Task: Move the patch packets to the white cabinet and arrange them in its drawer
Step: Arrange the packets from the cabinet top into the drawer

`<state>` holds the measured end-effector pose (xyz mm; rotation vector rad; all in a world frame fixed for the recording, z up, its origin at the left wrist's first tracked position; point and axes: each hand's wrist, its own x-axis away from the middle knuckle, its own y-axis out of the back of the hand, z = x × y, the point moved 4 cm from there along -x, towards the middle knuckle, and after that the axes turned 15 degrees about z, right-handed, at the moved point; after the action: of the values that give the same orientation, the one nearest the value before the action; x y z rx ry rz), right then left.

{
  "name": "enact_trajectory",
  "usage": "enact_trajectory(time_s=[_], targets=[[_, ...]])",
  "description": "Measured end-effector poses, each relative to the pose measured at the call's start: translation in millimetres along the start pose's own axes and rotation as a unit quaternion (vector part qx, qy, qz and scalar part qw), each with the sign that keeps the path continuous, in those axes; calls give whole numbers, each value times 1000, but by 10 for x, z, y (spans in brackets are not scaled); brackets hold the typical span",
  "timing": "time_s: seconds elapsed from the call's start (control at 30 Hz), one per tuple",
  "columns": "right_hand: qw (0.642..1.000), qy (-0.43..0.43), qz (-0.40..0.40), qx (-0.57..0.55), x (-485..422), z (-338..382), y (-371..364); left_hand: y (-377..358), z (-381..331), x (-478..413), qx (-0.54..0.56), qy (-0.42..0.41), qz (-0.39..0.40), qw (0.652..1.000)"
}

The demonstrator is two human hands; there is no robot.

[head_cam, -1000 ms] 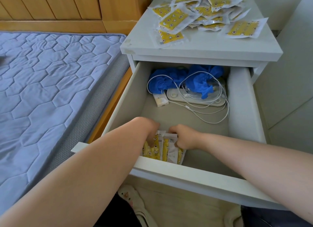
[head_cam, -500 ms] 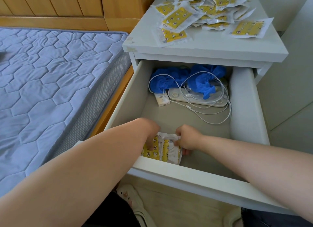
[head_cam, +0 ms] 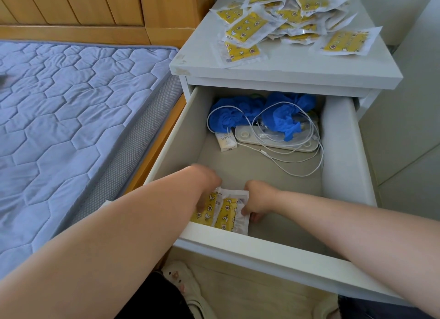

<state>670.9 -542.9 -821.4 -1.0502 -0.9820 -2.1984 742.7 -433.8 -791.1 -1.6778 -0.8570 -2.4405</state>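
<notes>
The white cabinet (head_cam: 285,73) has its drawer (head_cam: 262,249) pulled out toward me. Two yellow patch packets (head_cam: 225,214) in clear wrappers stand on edge against the drawer's front left corner. My left hand (head_cam: 207,183) presses on the left packet from above. My right hand (head_cam: 258,199) grips the right packet's edge, fingers curled round it. A loose pile of several more yellow patch packets (head_cam: 285,20) lies on the cabinet top.
At the drawer's back lie blue gloves (head_cam: 281,113), a white cable (head_cam: 297,156), a flat white device (head_cam: 273,140) and a small white box (head_cam: 225,141). A bed with a blue quilted mattress (head_cam: 71,116) stands close on the left. A slipper (head_cam: 181,280) is below.
Both hands stay at the standing packets in the front left corner, shifting only slightly. My view has drifted a little, so the cabinet sits slightly further right.
</notes>
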Motion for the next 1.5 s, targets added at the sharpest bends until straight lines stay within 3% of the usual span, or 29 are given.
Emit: enact_trajectory(time_s=[0.17,0.27,0.33,0.43,0.57,0.73,0.87,1.1,1.2,1.33,1.5], targets=[[977,-69,53,-196,-7,-137,-32,17,3,6,34,-5,-1,999],[944,-49,100,-310,51,-106,-175,11,13,-1,64,-8,18,998],[940,-22,122,-318,58,-64,-241,10,18,-7,75,-6,32,997],[956,-32,135,-259,35,-57,-209,0,31,1,100,-3,54,994],[983,-38,72,-164,118,-125,124,-9,65,72,143,-10,59,988],[991,-30,-9,-132,269,-232,361,2,-69,72,131,0,13,991],[998,-53,-30,-24,310,-269,362,2,-120,36,92,12,7,996],[997,-9,-72,27,329,-193,432,-49,8,63,65,45,19,997],[985,4,-155,72,401,-171,534,68,34,134,128,27,-45,990],[964,40,-257,59,631,-141,697,307,37,323,172,7,-197,965],[932,65,-351,67,1023,-148,937,575,97,661,290,-6,-375,881]])
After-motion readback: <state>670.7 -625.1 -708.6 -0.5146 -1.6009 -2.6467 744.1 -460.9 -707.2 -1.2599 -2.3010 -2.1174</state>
